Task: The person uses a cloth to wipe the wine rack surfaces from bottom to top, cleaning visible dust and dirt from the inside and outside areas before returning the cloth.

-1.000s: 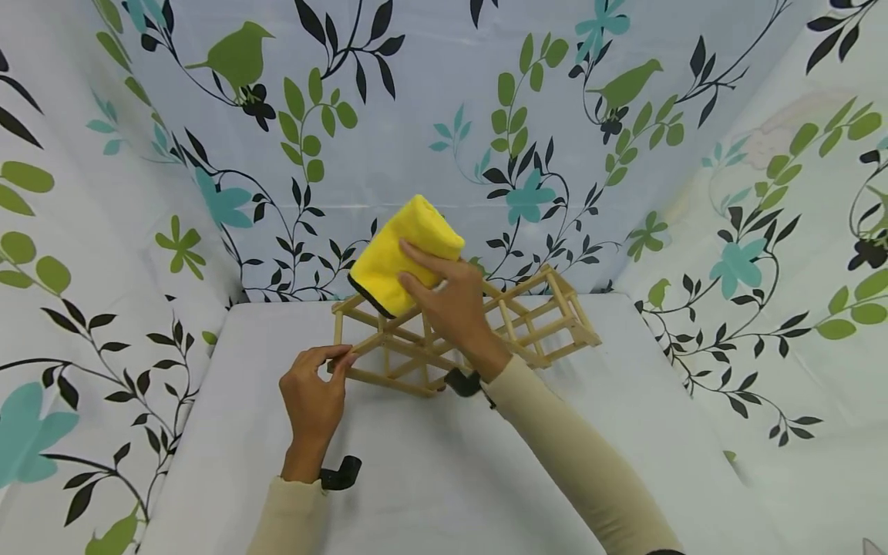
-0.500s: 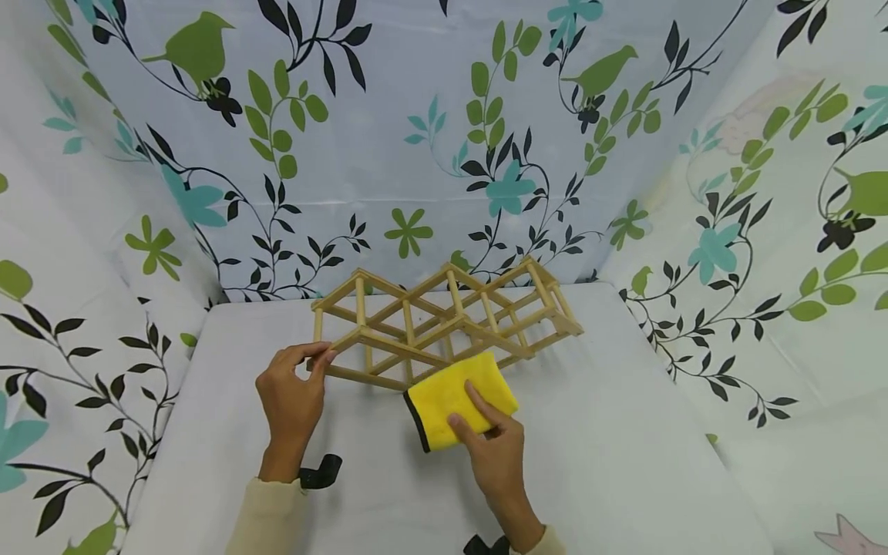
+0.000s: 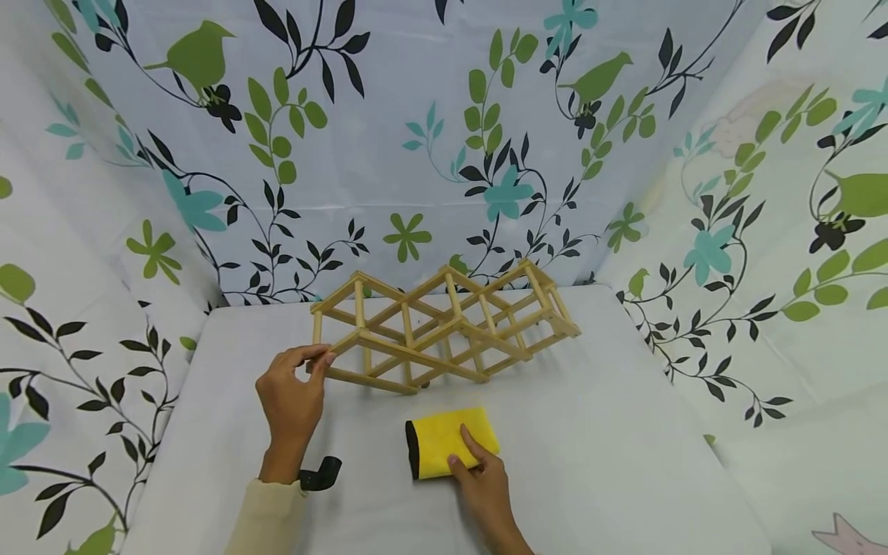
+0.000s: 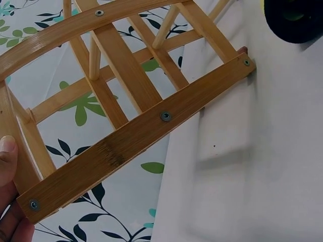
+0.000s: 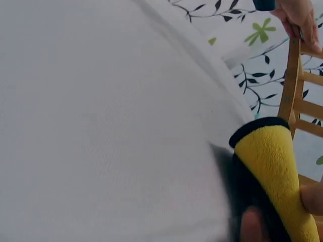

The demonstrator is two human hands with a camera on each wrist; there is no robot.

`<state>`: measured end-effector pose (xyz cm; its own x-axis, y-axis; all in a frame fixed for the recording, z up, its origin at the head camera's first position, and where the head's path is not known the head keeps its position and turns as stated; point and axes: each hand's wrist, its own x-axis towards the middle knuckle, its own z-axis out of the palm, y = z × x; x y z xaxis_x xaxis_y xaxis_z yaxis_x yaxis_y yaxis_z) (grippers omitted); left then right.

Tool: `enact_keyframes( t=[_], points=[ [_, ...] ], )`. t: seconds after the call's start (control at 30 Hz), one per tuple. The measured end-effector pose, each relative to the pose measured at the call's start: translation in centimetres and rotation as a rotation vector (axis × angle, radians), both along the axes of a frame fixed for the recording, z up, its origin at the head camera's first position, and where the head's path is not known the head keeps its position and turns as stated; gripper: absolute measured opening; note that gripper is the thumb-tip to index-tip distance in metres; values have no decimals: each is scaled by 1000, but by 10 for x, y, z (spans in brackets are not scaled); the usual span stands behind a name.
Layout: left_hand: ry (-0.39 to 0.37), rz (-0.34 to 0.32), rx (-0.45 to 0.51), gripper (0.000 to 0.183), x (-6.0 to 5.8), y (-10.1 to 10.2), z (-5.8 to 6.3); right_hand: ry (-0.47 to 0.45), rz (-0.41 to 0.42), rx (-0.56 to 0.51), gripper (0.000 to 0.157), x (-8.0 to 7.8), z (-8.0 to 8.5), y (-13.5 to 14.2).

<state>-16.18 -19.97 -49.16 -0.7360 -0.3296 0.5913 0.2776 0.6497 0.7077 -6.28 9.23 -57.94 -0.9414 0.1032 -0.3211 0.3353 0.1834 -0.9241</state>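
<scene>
A wooden lattice rack [image 3: 430,331], jointed with small metal rivets, stands toward the back of the white table. At its left end, my left hand [image 3: 294,397] pinches a corner slat between thumb and fingers. The left wrist view shows the slats [image 4: 164,116] close up, with the fingertips at the lower left corner. My right hand [image 3: 482,482] holds a folded yellow cloth [image 3: 444,443] with a black edge, thumb on one side and fingers on the other. It is over the table in front of the rack. In the right wrist view the cloth [image 5: 272,171] shows its dark underside.
The white table [image 3: 590,447] runs back to a curtain [image 3: 388,154] printed with birds, leaves and flowers. More of this fabric hangs on both sides. The rack's far side lies close to the back curtain. A black wrist camera [image 3: 321,473] sits on the left wrist.
My right hand with the yellow cloth has come off the rack's top, moving down and toward me onto the near side. My left hand keeps its pinch on the rack's corner.
</scene>
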Motion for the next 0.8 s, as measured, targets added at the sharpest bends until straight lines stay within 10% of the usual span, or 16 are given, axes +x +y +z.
enact_keyframes(
  t=[0.57,0.8],
  points=[
    [-14,-1,-21,20,-4,-13,-4,-7,166,60,71,-4,-14,-7],
    [-80,-14,-134,46,20,-7,8,19,369,294,66,-5,22,23]
  ],
)
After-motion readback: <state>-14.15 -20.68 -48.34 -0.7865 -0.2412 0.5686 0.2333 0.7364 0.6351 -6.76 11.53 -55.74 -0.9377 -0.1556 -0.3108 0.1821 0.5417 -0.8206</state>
